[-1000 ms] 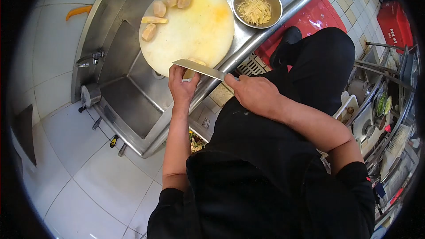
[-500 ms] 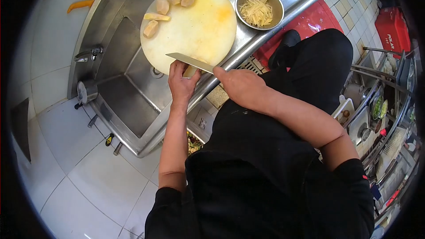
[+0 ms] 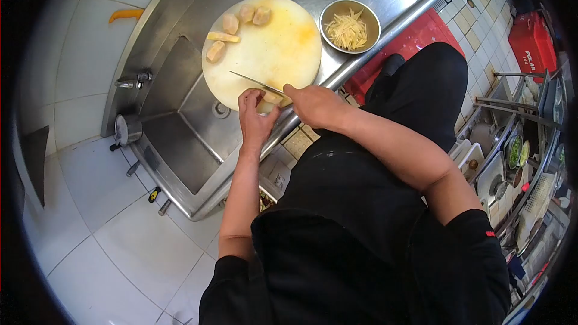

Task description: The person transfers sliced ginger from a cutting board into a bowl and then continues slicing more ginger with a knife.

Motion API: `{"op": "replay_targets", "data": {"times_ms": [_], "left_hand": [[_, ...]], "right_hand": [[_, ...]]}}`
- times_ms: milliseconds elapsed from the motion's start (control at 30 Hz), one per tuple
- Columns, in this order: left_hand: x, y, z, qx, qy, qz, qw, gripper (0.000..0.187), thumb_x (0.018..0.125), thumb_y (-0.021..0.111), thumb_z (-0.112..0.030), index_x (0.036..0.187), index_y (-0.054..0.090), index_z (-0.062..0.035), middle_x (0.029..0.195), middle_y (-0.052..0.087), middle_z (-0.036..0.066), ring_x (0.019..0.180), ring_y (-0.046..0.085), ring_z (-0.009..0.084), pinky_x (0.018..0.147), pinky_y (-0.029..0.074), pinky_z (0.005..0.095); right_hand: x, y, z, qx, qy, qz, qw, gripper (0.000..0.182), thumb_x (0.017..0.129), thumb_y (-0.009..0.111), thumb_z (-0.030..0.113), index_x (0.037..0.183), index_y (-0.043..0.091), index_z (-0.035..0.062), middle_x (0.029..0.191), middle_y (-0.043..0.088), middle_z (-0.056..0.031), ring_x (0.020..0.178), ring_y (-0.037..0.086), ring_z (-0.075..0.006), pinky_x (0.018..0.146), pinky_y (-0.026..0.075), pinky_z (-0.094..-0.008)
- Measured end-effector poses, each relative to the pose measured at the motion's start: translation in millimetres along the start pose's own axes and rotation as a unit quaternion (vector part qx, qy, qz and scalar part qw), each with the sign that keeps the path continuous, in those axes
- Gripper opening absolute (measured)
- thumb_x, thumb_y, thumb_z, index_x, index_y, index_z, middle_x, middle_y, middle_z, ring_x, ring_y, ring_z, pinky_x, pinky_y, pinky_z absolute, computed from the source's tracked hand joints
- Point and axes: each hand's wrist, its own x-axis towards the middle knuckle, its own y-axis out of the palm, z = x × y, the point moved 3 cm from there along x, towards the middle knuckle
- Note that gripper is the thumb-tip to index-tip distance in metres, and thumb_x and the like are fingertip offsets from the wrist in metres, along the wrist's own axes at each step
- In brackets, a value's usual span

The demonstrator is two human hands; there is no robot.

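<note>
My right hand [image 3: 314, 107] is closed round the handle of a knife [image 3: 256, 82], whose blade points left over the near edge of a round white cutting board [image 3: 277, 42]. Beside the blade, my left hand [image 3: 256, 119] grips a pale peeled piece [image 3: 273, 97] between thumb and fingers on the board. Several pale chunks [image 3: 230, 23] and a flat yellowish slice [image 3: 223, 37] lie at the board's upper left. Right of the board stands a metal bowl [image 3: 375, 27] with thin pale strips [image 3: 347, 30] in it.
A steel sink basin [image 3: 174, 144] with a faucet [image 3: 133, 80] lies left of the board. An orange object [image 3: 126, 15] is by the wall. A red POLAR box [image 3: 532, 45] and a rack with trays and dishes [image 3: 503, 174] stand at the right.
The view has shifted, so the board and sink appear lower. The knife blade now shows more edge-on, and the pale piece by my left hand is more visible.
</note>
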Motion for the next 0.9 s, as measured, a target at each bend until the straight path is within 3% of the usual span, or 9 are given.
{"op": "replay_targets", "data": {"times_ms": [100,167,233,367,433,500,567,800,900], "left_hand": [[0.0,5.6,-17.9,0.029,0.038,-0.033,0.998,0.058,0.075,0.085,-0.015,0.121,0.053,0.0001,0.13,0.051,0.017,0.122,0.056,0.0332,0.105,0.05,0.0388],[5.3,12.6,-15.7,0.023,0.032,-0.044,0.998,0.059,0.074,0.085,-0.017,0.12,0.051,-0.001,0.125,0.054,0.017,0.119,0.055,0.034,0.103,0.05,0.0411],[10.8,15.4,-10.2,0.023,-0.043,-0.029,0.998,0.059,0.073,0.085,-0.02,0.119,0.052,-0.002,0.12,0.057,0.017,0.113,0.055,0.0338,0.097,0.05,0.0427],[20.1,-1.9,-11.3,0.072,-0.053,-0.025,0.996,0.059,0.071,0.084,-0.019,0.12,0.056,-0.003,0.114,0.062,0.016,0.109,0.059,0.0304,0.095,0.051,0.0406],[25.9,-21.7,-12.4,0.149,0.007,-0.023,0.989,0.056,0.068,0.082,-0.016,0.118,0.058,-0.0044,0.114,0.061,0.015,0.105,0.059,0.0322,0.095,0.05,0.0421],[37.1,-36.5,-5.1,0.163,0.002,-0.003,0.987,0.054,0.068,0.079,-0.014,0.118,0.062,-0.005,0.118,0.061,0.015,0.11,0.059,0.0342,0.099,0.049,0.0437],[48.9,-39.5,4.2,0.145,0.005,0.082,0.986,0.055,0.07,0.078,-0.014,0.123,0.065,-0.0052,0.124,0.06,0.015,0.117,0.058,0.0336,0.104,0.047,0.0434],[55.7,-33.2,2.4,0.199,0.013,0.128,0.972,0.06,0.071,0.077,-0.013,0.13,0.066,-0.0085,0.134,0.059,0.013,0.123,0.057,0.0302,0.107,0.047,0.0393],[59.1,-24.5,2.1,0.127,-0.019,0.143,0.981,0.059,0.071,0.077,-0.012,0.13,0.067,-0.0086,0.134,0.059,0.013,0.121,0.059,0.0288,0.106,0.049,0.0384]], "right_hand": [[-12.3,-7.6,-10.1,0.004,0.025,-0.008,1.0,0.029,0.096,0.049,0.014,0.122,0.051,0.0002,0.095,0.069,-0.0283,0.094,0.067,-0.0452,0.083,0.051,-0.0563],[-23.7,-18.4,-19.8,0.019,0.041,-0.069,0.997,0.031,0.096,0.049,0.014,0.124,0.051,0.0001,0.094,0.069,-0.0283,0.094,0.067,-0.0462,0.083,0.051,-0.0562],[-36.8,-33.6,-26.3,0.036,0.055,-0.067,0.996,0.031,0.097,0.049,0.015,0.125,0.05,0.0003,0.092,0.067,-0.0305,0.093,0.065,-0.0482,0.083,0.049,-0.057],[-64.9,-47.8,-45.9,0.06,0.102,-0.094,0.989,0.029,0.097,0.048,0.016,0.122,0.051,0.0003,0.097,0.067,-0.0315,0.098,0.064,-0.0492,0.086,0.047,-0.0589],[-76.0,-51.0,-54.9,0.079,0.121,-0.111,0.983,0.027,0.098,0.049,0.018,0.12,0.051,0.0016,0.097,0.066,-0.0319,0.098,0.063,-0.0502,0.085,0.046,-0.0593],[-85.3,-53.0,-62.9,0.106,0.145,-0.122,0.976,0.025,0.099,0.051,0.02,0.118,0.05,0.0039,0.096,0.065,-0.0333,0.099,0.061,-0.052,0.084,0.045,-0.0594],[-89.3,-52.5,-68.9,0.107,0.141,-0.12,0.977,0.026,0.099,0.051,0.02,0.118,0.05,0.004,0.096,0.065,-0.0332,0.099,0.061,-0.0522,0.084,0.044,-0.0594],[-92.7,-45.1,-70.6,0.136,0.124,-0.116,0.976,0.025,0.098,0.053,0.02,0.117,0.051,0.004,0.096,0.064,-0.0337,0.1,0.06,-0.053,0.084,0.044,-0.0592],[-90.9,-37.7,-74.1,0.136,0.124,-0.102,0.978,0.024,0.098,0.053,0.021,0.115,0.051,0.0037,0.096,0.064,-0.0337,0.099,0.06,-0.0533,0.084,0.044,-0.0592]]}}
